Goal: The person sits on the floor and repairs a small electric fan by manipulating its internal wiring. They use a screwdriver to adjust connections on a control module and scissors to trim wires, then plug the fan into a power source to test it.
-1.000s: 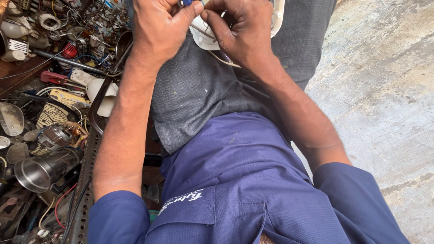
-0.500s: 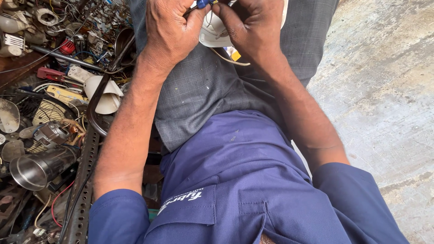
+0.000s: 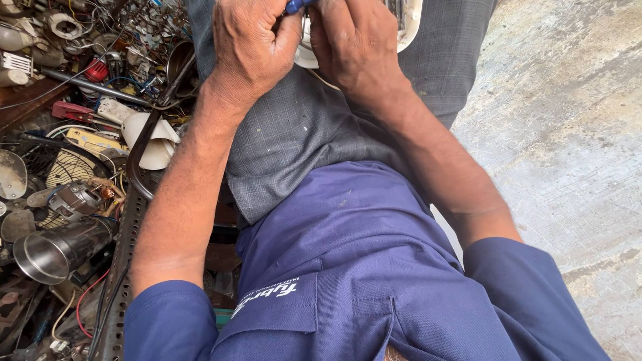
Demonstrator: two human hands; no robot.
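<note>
Both my hands are raised over my lap at the top edge of the view. My left hand (image 3: 251, 43) is curled into a fist around a blue-handled tool (image 3: 296, 5), of which only a short piece shows. My right hand (image 3: 354, 40) is pressed against the left one, fingers closed over a white rounded plastic part (image 3: 409, 20) that rests on my grey trousers. What the fingertips do is hidden behind the knuckles.
To the left lies a heap of scrap: a shiny metal cylinder (image 3: 57, 249), a wire fan guard (image 3: 70, 167), a white plastic cone (image 3: 155, 144), a red tool (image 3: 70, 110), loose wires and a perforated metal strip (image 3: 124, 267). Rough concrete floor (image 3: 568, 134) lies at right.
The view has tilted, so both hands and the white part sit higher in the picture. The hands have drawn closer together, and the blue handle came into sight between them.
</note>
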